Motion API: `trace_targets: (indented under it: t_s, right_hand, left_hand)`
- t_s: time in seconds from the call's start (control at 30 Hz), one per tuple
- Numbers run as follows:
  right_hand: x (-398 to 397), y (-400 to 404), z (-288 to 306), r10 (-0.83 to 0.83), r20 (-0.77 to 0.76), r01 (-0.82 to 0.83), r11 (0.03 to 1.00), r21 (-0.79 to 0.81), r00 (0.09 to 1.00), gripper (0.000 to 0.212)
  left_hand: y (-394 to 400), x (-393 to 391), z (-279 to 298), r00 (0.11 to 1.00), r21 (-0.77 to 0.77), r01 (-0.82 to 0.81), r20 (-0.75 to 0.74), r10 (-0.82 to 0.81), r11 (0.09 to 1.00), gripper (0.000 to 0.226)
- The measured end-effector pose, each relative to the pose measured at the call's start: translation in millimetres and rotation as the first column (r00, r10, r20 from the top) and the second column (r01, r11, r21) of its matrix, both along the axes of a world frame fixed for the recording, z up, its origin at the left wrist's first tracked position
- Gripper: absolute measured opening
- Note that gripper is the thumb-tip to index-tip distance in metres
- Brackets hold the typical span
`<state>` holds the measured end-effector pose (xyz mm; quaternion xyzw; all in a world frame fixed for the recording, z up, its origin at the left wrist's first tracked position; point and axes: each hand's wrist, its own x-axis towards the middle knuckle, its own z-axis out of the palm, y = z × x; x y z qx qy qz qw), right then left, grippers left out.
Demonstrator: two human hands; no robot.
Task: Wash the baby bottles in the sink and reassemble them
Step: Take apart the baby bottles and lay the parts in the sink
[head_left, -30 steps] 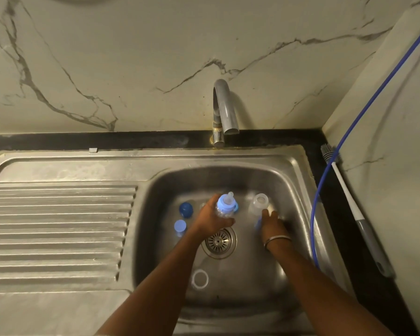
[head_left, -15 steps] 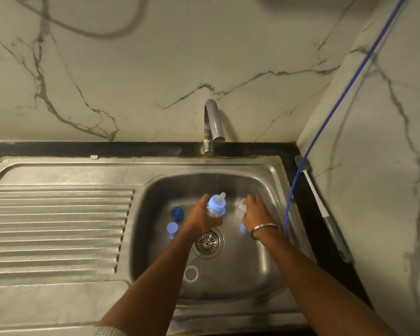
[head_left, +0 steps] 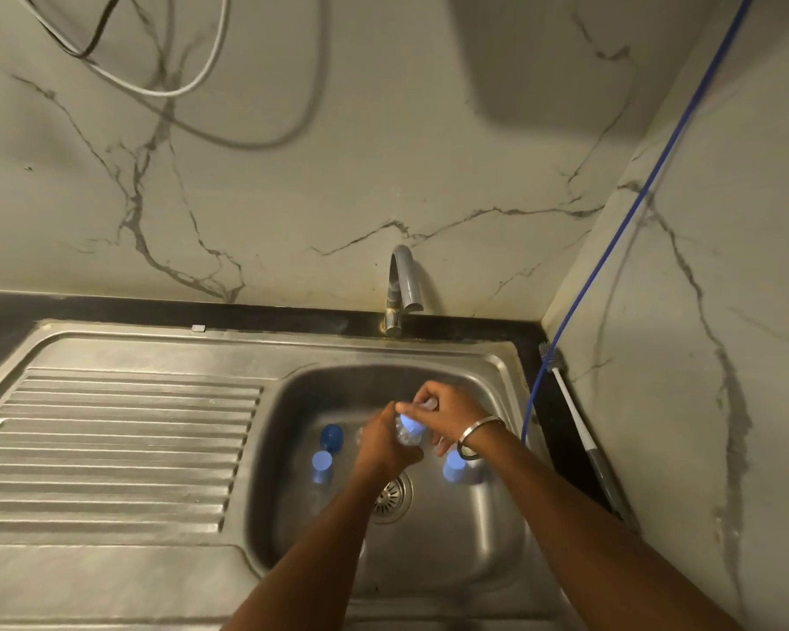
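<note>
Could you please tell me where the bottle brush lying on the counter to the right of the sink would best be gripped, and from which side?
Grip the bottle brush by its dark grey handle at the near end, probably coming from above and from the sink side. It lies flat along the black counter with the bristle head pointing toward the back wall, and the right-hand wall stands close beside it, leaving little room there.

Steel-grey sink (head_left: 497, 366), light blue bottle caps (head_left: 322, 461), dark blue cap (head_left: 331, 435), white grey-veined marble wall (head_left: 338, 175), blue hose (head_left: 620, 230).
</note>
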<state>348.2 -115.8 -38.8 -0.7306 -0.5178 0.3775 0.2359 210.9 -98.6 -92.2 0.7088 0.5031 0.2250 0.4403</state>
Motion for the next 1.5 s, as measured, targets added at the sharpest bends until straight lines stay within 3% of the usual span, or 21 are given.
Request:
trace_targets:
  t_s: [0.1, 0.33, 0.43, 0.6, 0.73, 0.87, 0.93, 1.07, 1.17, 1.27, 1.5]
  right_hand:
    - [-2.8, 4.9, 4.4, 0.096, 0.130, -0.087, 0.993, -0.077, 0.987, 0.040]
    - [-4.9, 10.2, 14.3, 0.314, 0.293, -0.297, 0.950, -0.101, 0.903, 0.043]
    - [-2.9, 8.6, 18.5, 0.405, 0.312, -0.392, 0.914, -0.106, 0.860, 0.050]
    - [-2.2, 8.0, 24.5, 0.496, 0.261, -0.489, 0.867, -0.096, 0.828, 0.043]
    - [-3.0, 6.0, 28.8, 0.420, 0.171, -0.414, 0.907, -0.073, 0.891, 0.043]
    - [-7.3, 5.6, 29.9, 0.313, 0.319, -0.306, 0.949, -0.072, 0.895, 0.040]
    - [-8.5, 6.4, 33.7, 0.366, 0.353, -0.363, 0.929, -0.077, 0.861, 0.039]
    - [-7.1, 7.2, 43.2, 0.509, 0.272, -0.499, 0.859, -0.111, 0.817, 0.045]
    - [-8.4, 7.4, 43.8, 0.446, 0.238, -0.434, 0.895, -0.104, 0.863, 0.050]
    - [-8.0, 9.4, 43.5, 0.373, 0.342, -0.360, 0.927, -0.104, 0.863, 0.043]
    - [-10.1, 12.8, 57.3, 0.488, 0.270, -0.500, 0.865, -0.026, 0.830, 0.039]
  left_hand:
    - [-0.8, 1.1, 2.0, 1.000, 0.016, 0.004, -0.031, -0.004, 1.000, 0.043]
    - [-4.9, -1.5, 0.6, 0.996, -0.036, -0.024, 0.090, 0.027, 0.999, 0.051]
    - [-6.1, -5.7, -2.3, 0.994, -0.067, -0.002, 0.105, 0.009, 0.998, 0.057]
    - [-3.2, -7.0, -3.8, 0.998, -0.073, 0.029, 0.062, -0.025, 0.997, 0.054]
    - [-0.2, -7.1, -2.7, 0.995, -0.060, 0.059, 0.086, -0.054, 0.996, 0.065]
    - [2.0, -5.0, -1.2, 0.998, -0.060, 0.037, 0.049, -0.034, 0.998, 0.049]
    - [2.7, -4.7, -2.5, 0.998, -0.057, 0.037, 0.055, -0.034, 0.998, 0.049]
    - [4.0, -4.1, -3.8, 0.998, -0.048, 0.028, 0.066, -0.025, 0.998, 0.060]
    - [5.1, -3.8, -4.6, 0.995, -0.064, 0.023, 0.101, -0.016, 0.998, 0.068]
    - [6.4, -7.1, -8.2, 0.997, -0.072, 0.004, 0.075, 0.001, 0.997, 0.050]
    - [13.2, -8.9, -11.2, 0.994, -0.049, 0.009, 0.106, -0.004, 0.999, 0.058]
